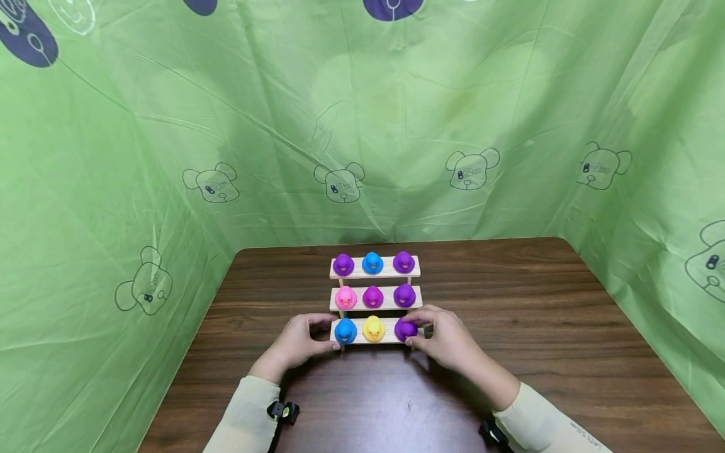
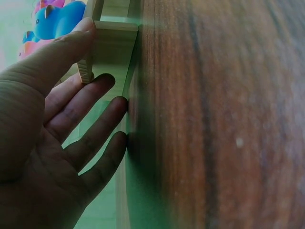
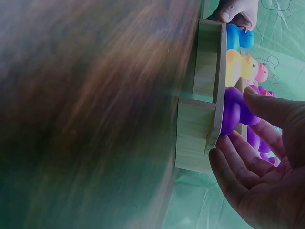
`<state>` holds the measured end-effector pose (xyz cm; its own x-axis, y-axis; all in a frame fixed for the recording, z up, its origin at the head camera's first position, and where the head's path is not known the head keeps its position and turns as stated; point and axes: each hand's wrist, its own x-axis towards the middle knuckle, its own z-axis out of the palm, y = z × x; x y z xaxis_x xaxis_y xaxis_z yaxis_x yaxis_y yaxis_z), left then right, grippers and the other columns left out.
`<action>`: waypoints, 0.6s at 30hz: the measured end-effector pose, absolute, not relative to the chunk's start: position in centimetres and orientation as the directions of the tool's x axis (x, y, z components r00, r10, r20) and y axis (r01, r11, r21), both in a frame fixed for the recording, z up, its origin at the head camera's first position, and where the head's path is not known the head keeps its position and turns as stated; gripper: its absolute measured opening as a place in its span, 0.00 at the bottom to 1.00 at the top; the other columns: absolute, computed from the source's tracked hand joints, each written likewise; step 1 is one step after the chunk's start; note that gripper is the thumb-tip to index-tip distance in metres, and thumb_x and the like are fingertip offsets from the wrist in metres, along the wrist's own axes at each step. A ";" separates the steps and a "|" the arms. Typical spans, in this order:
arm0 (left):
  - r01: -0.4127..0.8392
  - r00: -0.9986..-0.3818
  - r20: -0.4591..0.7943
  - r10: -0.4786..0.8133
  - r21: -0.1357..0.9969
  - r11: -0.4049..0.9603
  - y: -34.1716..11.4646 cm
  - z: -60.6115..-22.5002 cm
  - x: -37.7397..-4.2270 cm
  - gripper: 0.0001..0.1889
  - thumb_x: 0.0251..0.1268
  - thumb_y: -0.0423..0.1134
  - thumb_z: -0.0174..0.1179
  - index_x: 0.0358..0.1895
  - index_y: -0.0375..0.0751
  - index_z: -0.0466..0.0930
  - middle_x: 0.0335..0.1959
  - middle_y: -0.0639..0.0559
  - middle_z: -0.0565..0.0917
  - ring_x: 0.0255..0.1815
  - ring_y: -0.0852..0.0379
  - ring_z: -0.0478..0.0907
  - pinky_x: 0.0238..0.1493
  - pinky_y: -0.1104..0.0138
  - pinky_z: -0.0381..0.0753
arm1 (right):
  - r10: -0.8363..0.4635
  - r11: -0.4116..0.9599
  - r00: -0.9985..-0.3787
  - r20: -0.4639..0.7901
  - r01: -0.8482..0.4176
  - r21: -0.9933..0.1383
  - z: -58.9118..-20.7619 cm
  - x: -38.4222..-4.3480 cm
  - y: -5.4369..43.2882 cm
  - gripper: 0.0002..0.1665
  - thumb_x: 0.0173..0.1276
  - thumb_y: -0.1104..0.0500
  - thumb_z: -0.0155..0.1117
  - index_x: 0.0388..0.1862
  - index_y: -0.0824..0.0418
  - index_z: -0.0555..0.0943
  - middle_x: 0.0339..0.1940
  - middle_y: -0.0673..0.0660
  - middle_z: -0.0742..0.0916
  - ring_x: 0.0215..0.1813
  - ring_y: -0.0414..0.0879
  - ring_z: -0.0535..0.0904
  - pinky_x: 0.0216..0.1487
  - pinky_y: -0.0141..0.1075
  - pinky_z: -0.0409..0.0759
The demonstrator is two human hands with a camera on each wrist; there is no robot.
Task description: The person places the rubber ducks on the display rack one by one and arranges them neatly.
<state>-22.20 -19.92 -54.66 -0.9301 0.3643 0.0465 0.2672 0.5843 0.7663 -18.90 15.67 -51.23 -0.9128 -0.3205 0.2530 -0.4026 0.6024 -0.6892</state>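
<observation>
A small three-tier wooden shelf (image 1: 362,272) stands on the table with rubber ducks along each tier. At the left end of the lowest tier, my left hand (image 1: 297,341) grips the board's end between thumb and fingers, beside a blue duck (image 1: 345,331). My right hand (image 1: 447,336) pinches a purple duck (image 3: 232,112) at the right end of that tier; the duck sits on the board. Between these two is a yellow duck (image 1: 374,329). On the middle tier are a pink duck (image 1: 345,297), a magenta duck (image 1: 372,296) and a purple one.
The top tier bears a blue duck (image 1: 372,263) between two purple ones. Dark wood-grain table (image 1: 510,296) extends on both sides of the shelf. Green cloth (image 1: 396,126) printed with bear faces hangs behind and at both sides.
</observation>
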 end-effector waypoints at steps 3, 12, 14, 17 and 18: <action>0.269 -0.930 0.049 0.364 0.765 0.585 -20.0 -54.7 -22.2 0.26 0.53 0.46 0.83 0.57 0.51 0.88 0.48 0.62 0.88 0.53 0.59 0.83 0.60 0.53 0.82 | -0.321 0.601 -0.914 0.250 -0.400 -0.692 -51.2 -18.9 15.6 0.23 0.55 0.61 0.85 0.51 0.51 0.90 0.44 0.44 0.88 0.48 0.46 0.86 0.52 0.50 0.86; 0.270 -0.930 0.049 0.364 0.763 0.587 -20.1 -54.8 -22.3 0.26 0.53 0.47 0.83 0.57 0.51 0.88 0.48 0.61 0.88 0.52 0.59 0.83 0.59 0.54 0.82 | -0.321 0.601 -0.915 0.245 -0.396 -0.694 -51.1 -18.9 15.6 0.23 0.55 0.60 0.85 0.51 0.50 0.90 0.44 0.45 0.88 0.48 0.51 0.87 0.52 0.51 0.86; 0.271 -0.930 0.050 0.365 0.763 0.586 -20.1 -54.8 -22.4 0.26 0.52 0.47 0.84 0.56 0.51 0.88 0.48 0.62 0.88 0.52 0.59 0.83 0.59 0.54 0.82 | -0.320 0.601 -0.915 0.245 -0.396 -0.694 -51.1 -19.0 15.6 0.23 0.55 0.60 0.85 0.50 0.50 0.90 0.45 0.45 0.88 0.48 0.51 0.87 0.52 0.51 0.86; 0.274 -0.929 0.053 0.365 0.762 0.587 -20.0 -54.7 -22.4 0.26 0.52 0.47 0.84 0.56 0.51 0.88 0.47 0.62 0.88 0.52 0.59 0.83 0.59 0.54 0.82 | -0.319 0.600 -0.915 0.246 -0.396 -0.695 -51.2 -19.0 15.6 0.23 0.55 0.60 0.85 0.50 0.50 0.90 0.45 0.45 0.88 0.48 0.51 0.87 0.51 0.51 0.86; 0.275 -0.929 0.054 0.366 0.762 0.586 -20.0 -54.7 -22.4 0.26 0.52 0.47 0.84 0.56 0.51 0.88 0.47 0.62 0.88 0.52 0.59 0.83 0.59 0.54 0.83 | -0.319 0.599 -0.915 0.247 -0.396 -0.696 -51.1 -19.0 15.6 0.23 0.55 0.60 0.85 0.50 0.51 0.90 0.45 0.45 0.88 0.48 0.51 0.87 0.51 0.51 0.86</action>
<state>-22.37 -20.03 -54.71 -0.9292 0.3656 0.0541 0.2750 0.5863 0.7620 -18.99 15.55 -51.15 -0.9151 -0.3189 0.2466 -0.3963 0.5990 -0.6958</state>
